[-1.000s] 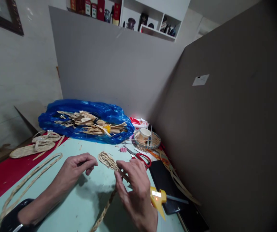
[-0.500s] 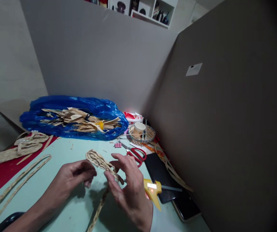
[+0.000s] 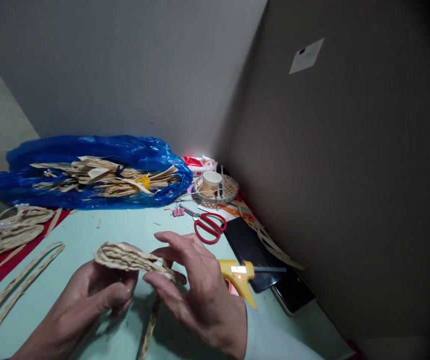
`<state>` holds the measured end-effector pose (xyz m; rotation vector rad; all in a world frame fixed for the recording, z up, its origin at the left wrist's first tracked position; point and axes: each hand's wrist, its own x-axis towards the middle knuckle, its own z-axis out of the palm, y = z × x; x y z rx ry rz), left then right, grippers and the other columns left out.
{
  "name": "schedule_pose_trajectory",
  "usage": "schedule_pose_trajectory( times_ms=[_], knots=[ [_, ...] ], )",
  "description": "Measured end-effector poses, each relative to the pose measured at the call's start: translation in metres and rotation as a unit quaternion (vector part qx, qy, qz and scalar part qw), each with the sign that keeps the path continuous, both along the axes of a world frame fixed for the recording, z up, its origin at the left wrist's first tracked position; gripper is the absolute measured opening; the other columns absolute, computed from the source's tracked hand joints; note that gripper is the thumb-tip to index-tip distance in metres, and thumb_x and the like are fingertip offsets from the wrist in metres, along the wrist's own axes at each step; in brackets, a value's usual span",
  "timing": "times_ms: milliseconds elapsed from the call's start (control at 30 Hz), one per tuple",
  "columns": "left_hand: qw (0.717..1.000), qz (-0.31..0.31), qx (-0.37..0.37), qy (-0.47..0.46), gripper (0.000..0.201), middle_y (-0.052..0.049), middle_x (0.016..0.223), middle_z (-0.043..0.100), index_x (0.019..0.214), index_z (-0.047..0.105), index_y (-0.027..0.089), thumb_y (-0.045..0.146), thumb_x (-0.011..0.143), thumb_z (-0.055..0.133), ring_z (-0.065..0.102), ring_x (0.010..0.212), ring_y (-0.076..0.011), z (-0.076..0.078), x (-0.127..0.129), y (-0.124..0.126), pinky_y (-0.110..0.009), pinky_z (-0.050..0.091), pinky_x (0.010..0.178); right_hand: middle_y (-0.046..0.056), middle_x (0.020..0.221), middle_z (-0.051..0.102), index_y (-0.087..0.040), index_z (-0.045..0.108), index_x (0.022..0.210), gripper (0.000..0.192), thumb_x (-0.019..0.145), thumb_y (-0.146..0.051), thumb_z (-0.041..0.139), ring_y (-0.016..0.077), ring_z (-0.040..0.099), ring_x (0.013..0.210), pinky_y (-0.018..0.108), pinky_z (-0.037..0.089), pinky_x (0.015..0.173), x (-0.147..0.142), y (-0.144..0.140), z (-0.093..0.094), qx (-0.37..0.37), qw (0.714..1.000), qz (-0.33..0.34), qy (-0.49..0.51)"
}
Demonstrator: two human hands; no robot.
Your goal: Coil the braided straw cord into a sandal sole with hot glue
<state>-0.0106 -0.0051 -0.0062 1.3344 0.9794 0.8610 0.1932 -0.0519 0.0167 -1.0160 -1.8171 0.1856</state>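
A flat coil of braided straw, shaped like a small sole, is held above the table. My right hand pinches its right end between thumb and fingers. From below and behind, my left hand is curled against the coil's left part, its fingers partly hidden by it. A loose tail of the straw braid hangs from the coil toward the front edge. Just right of my right hand lies a yellow glue gun with a small light lit and a glue stick in its back.
Red-handled scissors, a pink binder clip and two black phones lie around. Behind are a blue plastic bag of dried straw, a woven basket and a paper cup. Braided soles lie left.
My left hand has come under the braided coil, where before it was apart from it. The coil has shifted left and turned more level. The view has tilted downward.
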Motion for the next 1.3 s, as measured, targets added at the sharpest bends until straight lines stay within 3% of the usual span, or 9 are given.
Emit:
schedule_pose_trajectory(
  times_ms=[167, 267, 400, 600, 767, 933, 1067, 1200, 1300],
  knots=[
    [0.996, -0.015, -0.069, -0.056, 0.037, 0.004, 0.065, 0.066, 0.085, 0.075, 0.028, 0.055, 0.064, 0.087, 0.052, 0.056, -0.0130, 0.011, 0.007, -0.008, -0.023, 0.045, 0.050, 0.006, 0.103, 0.077, -0.011, 0.053, 0.135, 0.039, 0.100, -0.021, 0.066, 0.0195, 0.070, 0.091, 0.034, 0.053, 0.093, 0.003, 0.004, -0.001, 0.005, 1.000, -0.009, 0.012],
    [0.990, 0.050, -0.092, -0.096, 0.022, 0.003, 0.064, 0.064, 0.081, 0.074, 0.026, 0.044, 0.072, 0.084, 0.050, 0.055, -0.0121, 0.018, 0.007, -0.005, -0.021, 0.045, 0.049, 0.007, 0.101, 0.075, -0.009, 0.054, 0.134, 0.039, 0.099, -0.020, 0.067, 0.0201, 0.070, 0.092, 0.034, 0.053, 0.091, 0.003, 0.007, -0.002, 0.009, 0.999, -0.027, 0.015],
    [0.976, 0.138, -0.072, -0.155, 0.017, 0.007, 0.054, 0.045, 0.082, 0.074, 0.027, 0.043, 0.080, 0.080, 0.035, 0.051, -0.0082, 0.024, 0.001, 0.006, -0.014, 0.039, 0.046, 0.010, 0.105, 0.073, -0.008, 0.055, 0.134, 0.038, 0.099, -0.019, 0.066, 0.0210, 0.069, 0.091, 0.035, 0.053, 0.088, 0.003, 0.008, -0.003, 0.012, 0.999, -0.039, 0.023],
    [0.981, 0.086, -0.094, -0.144, 0.033, 0.002, 0.079, 0.065, 0.097, 0.076, 0.028, 0.040, 0.069, 0.089, 0.052, 0.061, -0.0134, 0.025, 0.019, -0.009, -0.023, 0.049, 0.052, 0.010, 0.102, 0.074, -0.008, 0.056, 0.134, 0.037, 0.099, -0.018, 0.064, 0.0221, 0.068, 0.094, 0.034, 0.054, 0.088, -0.002, 0.004, -0.006, -0.018, 1.000, 0.008, -0.003],
    [0.982, 0.110, -0.096, -0.122, 0.023, 0.002, 0.074, 0.065, 0.086, 0.077, 0.024, 0.038, 0.072, 0.088, 0.053, 0.062, -0.0127, 0.026, 0.021, -0.016, -0.021, 0.053, 0.058, 0.007, 0.108, 0.072, -0.017, 0.055, 0.138, 0.048, 0.094, -0.026, 0.070, 0.0222, 0.067, 0.098, 0.033, 0.052, 0.089, -0.003, 0.001, -0.004, -0.161, 0.984, 0.064, 0.044],
    [0.981, 0.123, -0.083, -0.125, 0.026, -0.001, 0.077, 0.070, 0.082, 0.078, 0.020, 0.040, 0.069, 0.090, 0.060, 0.069, -0.0159, 0.032, 0.015, -0.014, -0.022, 0.057, 0.062, 0.003, 0.109, 0.067, -0.028, 0.060, 0.133, 0.040, 0.096, -0.044, 0.063, 0.0231, 0.061, 0.105, 0.036, 0.046, 0.094, 0.004, -0.002, 0.013, -0.350, 0.919, 0.108, 0.146],
    [0.975, 0.115, -0.110, -0.155, 0.024, 0.000, 0.063, 0.067, 0.074, 0.074, 0.020, 0.034, 0.066, 0.092, 0.059, 0.061, -0.0147, 0.037, 0.019, -0.015, -0.023, 0.057, 0.059, -0.001, 0.100, 0.064, -0.028, 0.061, 0.125, 0.028, 0.105, -0.045, 0.051, 0.0179, 0.060, 0.093, 0.030, 0.045, 0.082, 0.007, -0.001, 0.020, -0.398, 0.880, 0.172, 0.194],
    [0.973, 0.133, -0.109, -0.154, 0.039, 0.004, 0.069, 0.065, 0.099, 0.073, 0.024, 0.032, 0.066, 0.093, 0.059, 0.059, -0.0115, 0.039, 0.019, -0.015, -0.020, 0.053, 0.056, 0.000, 0.111, 0.070, -0.024, 0.067, 0.117, 0.019, 0.105, -0.027, 0.053, 0.0156, 0.063, 0.103, 0.027, 0.044, 0.090, 0.003, 0.001, 0.018, -0.343, 0.915, 0.144, 0.156],
    [0.979, 0.127, -0.097, -0.128, 0.046, 0.006, 0.071, 0.064, 0.113, 0.067, 0.029, 0.032, 0.073, 0.089, 0.059, 0.061, -0.0105, 0.038, 0.016, -0.014, -0.018, 0.051, 0.059, -0.001, 0.102, 0.071, -0.025, 0.074, 0.115, 0.022, 0.105, -0.020, 0.054, 0.0128, 0.066, 0.097, 0.023, 0.045, 0.088, 0.001, 0.000, 0.016, -0.286, 0.944, 0.115, 0.121]
  ],
)
